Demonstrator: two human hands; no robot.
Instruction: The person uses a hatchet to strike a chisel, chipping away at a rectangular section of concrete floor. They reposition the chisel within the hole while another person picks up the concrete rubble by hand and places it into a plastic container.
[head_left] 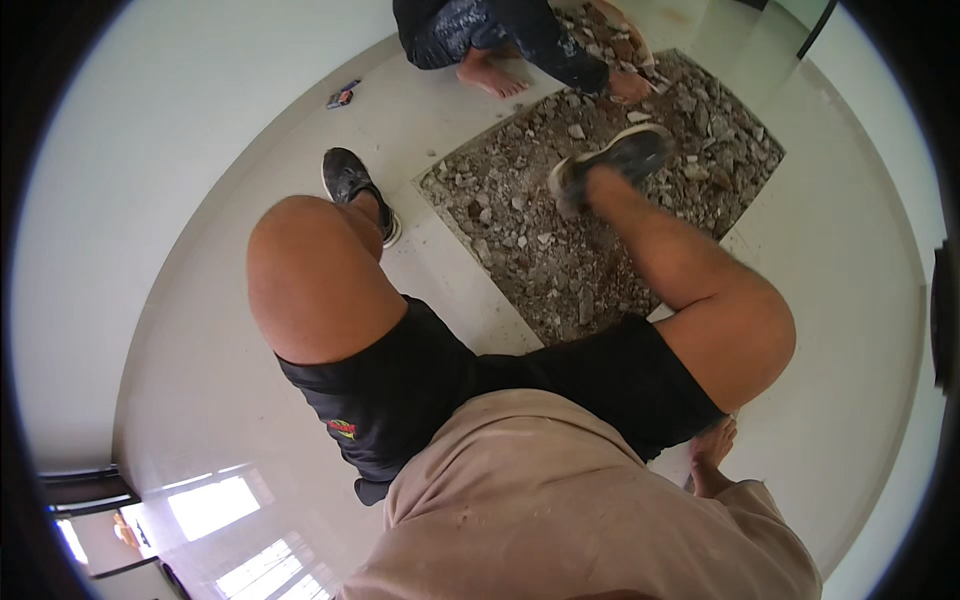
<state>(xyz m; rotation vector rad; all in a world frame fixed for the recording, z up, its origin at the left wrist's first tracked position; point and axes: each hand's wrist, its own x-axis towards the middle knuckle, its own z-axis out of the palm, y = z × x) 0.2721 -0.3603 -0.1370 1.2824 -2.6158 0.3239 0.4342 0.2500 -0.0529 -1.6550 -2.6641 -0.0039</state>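
Note:
My right hand (pixel 712 442) is low beside my right thigh, partly hidden by my black shorts (pixel 640 385). Its visible fingers look stretched out against the pale tiled floor (pixel 830 300), and I see nothing held in them. My left hand is out of the picture. In front of me lies a rectangular patch of broken rubble (pixel 520 215) where the tiles are gone. My right shoe (pixel 615 165), smeared by motion, is over this rubble. On the tiles left of the patch rests my left shoe (pixel 355 185).
A barefoot co-worker in dark, stained clothes crouches at the far edge, one hand (pixel 628 87) at the rubble. Near that person a pale sack (pixel 625 30) holds more chunks. A small dark-and-orange object (pixel 342 96) lies by the left wall (pixel 150 150).

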